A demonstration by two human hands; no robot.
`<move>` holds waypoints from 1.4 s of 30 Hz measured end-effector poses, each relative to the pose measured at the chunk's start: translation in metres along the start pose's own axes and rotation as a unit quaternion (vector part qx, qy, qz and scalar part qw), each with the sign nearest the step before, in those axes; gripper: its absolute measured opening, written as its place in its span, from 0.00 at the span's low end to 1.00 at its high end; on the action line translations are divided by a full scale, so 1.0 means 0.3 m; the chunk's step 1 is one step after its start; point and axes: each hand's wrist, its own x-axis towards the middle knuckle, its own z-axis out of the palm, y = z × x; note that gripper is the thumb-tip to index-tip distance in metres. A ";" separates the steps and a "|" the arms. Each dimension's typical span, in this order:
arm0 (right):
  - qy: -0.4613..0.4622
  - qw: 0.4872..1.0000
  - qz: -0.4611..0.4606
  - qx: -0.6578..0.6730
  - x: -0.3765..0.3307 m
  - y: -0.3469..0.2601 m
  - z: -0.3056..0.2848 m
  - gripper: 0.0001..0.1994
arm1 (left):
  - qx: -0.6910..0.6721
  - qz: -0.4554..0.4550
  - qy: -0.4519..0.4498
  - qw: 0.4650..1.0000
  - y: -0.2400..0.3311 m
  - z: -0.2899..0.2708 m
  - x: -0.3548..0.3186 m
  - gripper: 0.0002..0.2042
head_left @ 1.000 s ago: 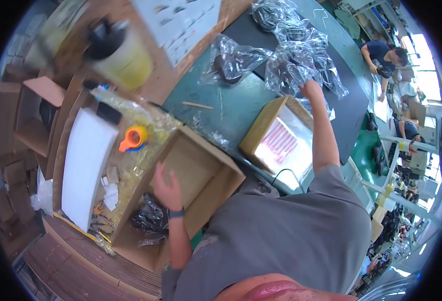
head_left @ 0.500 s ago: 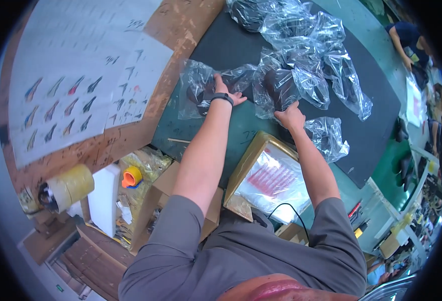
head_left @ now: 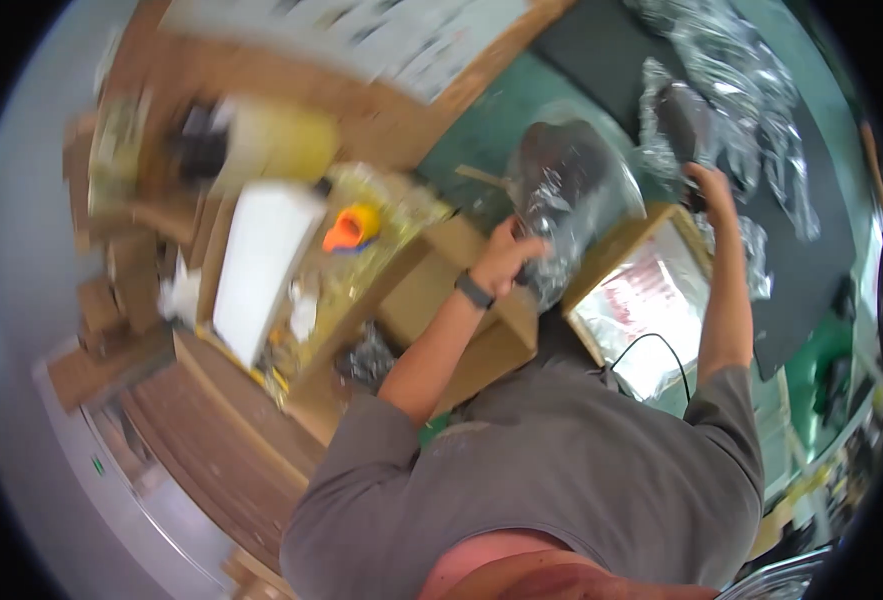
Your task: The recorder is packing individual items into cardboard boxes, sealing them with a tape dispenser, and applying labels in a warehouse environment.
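Note:
My left hand (head_left: 506,258) grips the narrow end of a dark bicycle saddle (head_left: 564,165) wrapped in a clear plastic bag. Its wide rounded end points away from me, beside an open cardboard box (head_left: 441,290). Farther right, my right hand (head_left: 713,192) is closed on the narrow end of a second bagged saddle (head_left: 683,115), over the dark mat (head_left: 601,45). More dark items in clear bags (head_left: 731,60) lie heaped on the far right of the mat. Motion blurs part of the picture.
Between my arms stands a carton (head_left: 651,285) with clear plastic and a dark cable. At the left are a white foam slab (head_left: 261,270), an orange-yellow tape roll (head_left: 353,228) and a blurred yellowish roll (head_left: 276,145). A dark bagged bundle (head_left: 366,355) sits inside the open box.
My left hand has picked up a bagged saddle and brought it nearer, toward the open box. My right hand still holds its saddle. The view has swung left.

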 end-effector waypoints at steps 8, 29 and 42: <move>-0.204 0.809 -0.364 -0.414 -1.128 -0.499 0.654 0.34 | 0.120 -0.024 0.057 0.991 -0.501 -0.788 -0.903 0.34; -0.568 0.534 -0.515 -0.356 -1.120 0.262 1.707 0.19 | 0.024 0.032 0.441 0.897 -1.126 -1.203 -0.827 0.39; -0.017 0.732 -0.207 -0.649 -0.336 0.249 -0.456 0.54 | 0.417 0.350 0.156 0.824 0.076 0.163 -0.333 0.31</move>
